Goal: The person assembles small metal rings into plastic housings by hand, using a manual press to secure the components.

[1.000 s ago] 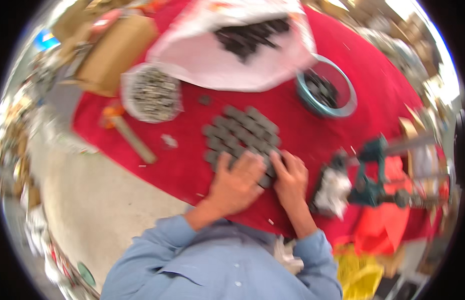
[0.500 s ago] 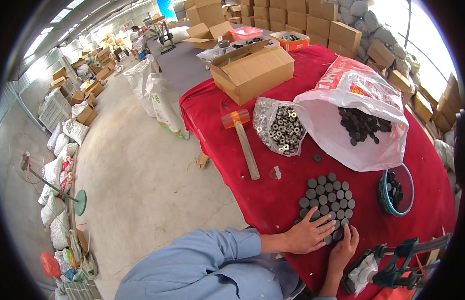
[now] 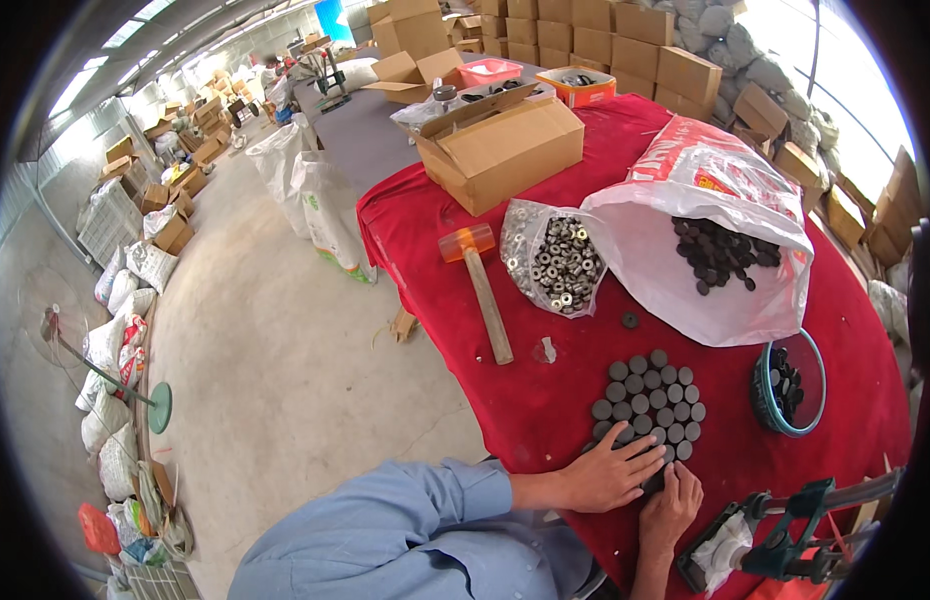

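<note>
Dark grey round discs (image 3: 654,402) lie close together in a flat cluster on the red cloth. My left hand (image 3: 613,474) rests over the cluster's near edge, palm down, fingers spread across the discs. Beside it, at the near right edge, my right hand (image 3: 673,508) touches the outer discs with its fingers extended and slightly bent. Neither hand lifts anything off the cloth. Some discs are hidden beneath the fingers. One dark ring-like piece (image 3: 630,320) sits apart, beyond the cluster.
Beyond lie a mallet (image 3: 484,300), a clear bag of metal rings (image 3: 562,262) and a white sack (image 3: 675,300) spilling black pieces. To the right are a teal basket (image 3: 761,398) and a clamp-like metal stand (image 3: 785,535). A cardboard box (image 3: 515,155) stands farther back.
My right hand has shifted slightly left and nearer to me, its fingers drawn closer together along the cluster's edge. The left hand stays spread over the discs.
</note>
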`<state>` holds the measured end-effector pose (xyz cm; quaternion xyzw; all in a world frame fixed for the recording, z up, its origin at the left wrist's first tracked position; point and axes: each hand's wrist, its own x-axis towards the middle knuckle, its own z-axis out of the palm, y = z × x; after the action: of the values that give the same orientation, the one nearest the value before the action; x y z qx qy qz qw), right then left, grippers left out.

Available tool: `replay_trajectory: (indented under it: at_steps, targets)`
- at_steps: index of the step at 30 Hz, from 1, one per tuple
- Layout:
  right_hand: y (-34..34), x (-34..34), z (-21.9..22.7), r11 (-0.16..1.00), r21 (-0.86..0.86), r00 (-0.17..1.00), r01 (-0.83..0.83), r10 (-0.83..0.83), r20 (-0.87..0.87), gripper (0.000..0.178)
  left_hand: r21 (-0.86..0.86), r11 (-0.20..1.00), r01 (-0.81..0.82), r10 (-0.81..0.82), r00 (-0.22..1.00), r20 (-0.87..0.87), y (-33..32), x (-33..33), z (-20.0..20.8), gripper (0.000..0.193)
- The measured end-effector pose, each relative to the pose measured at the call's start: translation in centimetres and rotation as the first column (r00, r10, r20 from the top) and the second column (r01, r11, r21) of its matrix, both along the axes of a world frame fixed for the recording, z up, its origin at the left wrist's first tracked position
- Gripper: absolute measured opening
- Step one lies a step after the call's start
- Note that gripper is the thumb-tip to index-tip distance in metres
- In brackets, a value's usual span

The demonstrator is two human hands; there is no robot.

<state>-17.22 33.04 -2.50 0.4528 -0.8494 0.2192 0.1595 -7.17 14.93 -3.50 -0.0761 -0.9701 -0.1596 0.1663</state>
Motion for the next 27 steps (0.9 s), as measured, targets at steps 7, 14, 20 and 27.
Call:
replay_trajectory:
  at_steps: [7, 14, 20, 27]
  targets:
    - [0.0, 0.2, -0.6, 0.995, -0.068, 0.990, 0.071, -0.062, 0.130, 0.046, 0.007, 1.000, -0.004, 0.004, 1.000, 0.007, 0.1, -0.1, 0.0, 0.061]
    - [0.3, 0.2, -0.7, 0.997, -0.064, 0.994, 0.045, -0.038, 0.104, 0.048, 0.026, 1.000, -0.007, 0.007, 1.000, -0.022, -0.1, -0.1, -0.3, 0.060]
    - [0.7, 0.4, -0.1, 0.978, -0.191, 0.945, 0.084, -0.018, 0.327, 0.055, 0.050, 0.999, 0.002, 0.002, 0.997, -0.075, 0.1, 0.1, -0.3, 0.057]
    - [0.6, 0.8, 1.4, 0.990, -0.138, 0.913, -0.035, 0.088, 0.399, 0.092, 0.110, 0.994, 0.008, 0.001, 0.996, -0.084, -1.0, 0.8, 0.1, 0.058]
